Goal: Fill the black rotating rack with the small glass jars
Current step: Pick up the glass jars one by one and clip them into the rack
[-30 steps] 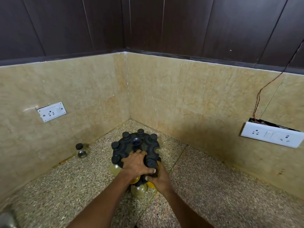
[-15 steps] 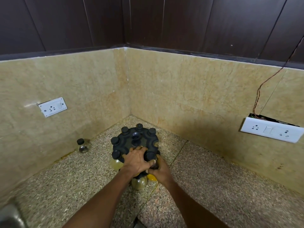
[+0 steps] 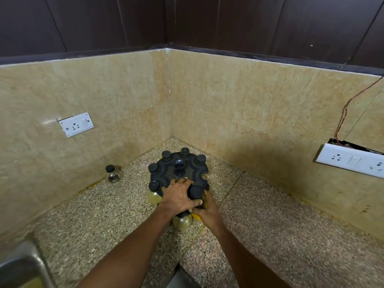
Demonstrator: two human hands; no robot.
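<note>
The black rotating rack (image 3: 178,170) stands on the speckled counter near the corner. Several black-capped glass jars hang in its rim slots; one slot on the right side is bare. My left hand (image 3: 176,195) lies flat on the rack's near edge, gripping it. My right hand (image 3: 205,210) is closed around a jar (image 3: 195,192) at the rack's near right rim, its cap showing between both hands. Another jar (image 3: 182,222) hangs below my left wrist. One loose jar (image 3: 112,173) stands alone by the left wall.
Tiled walls meet close behind the rack. A white socket plate (image 3: 75,124) is on the left wall, a switch panel (image 3: 351,163) with a loose red wire on the right wall. A steel sink edge (image 3: 22,267) shows at the bottom left.
The view has tilted a little. Both hands stay at the rack's near edge, and the right hand has pressed its jar closer into the rim.
</note>
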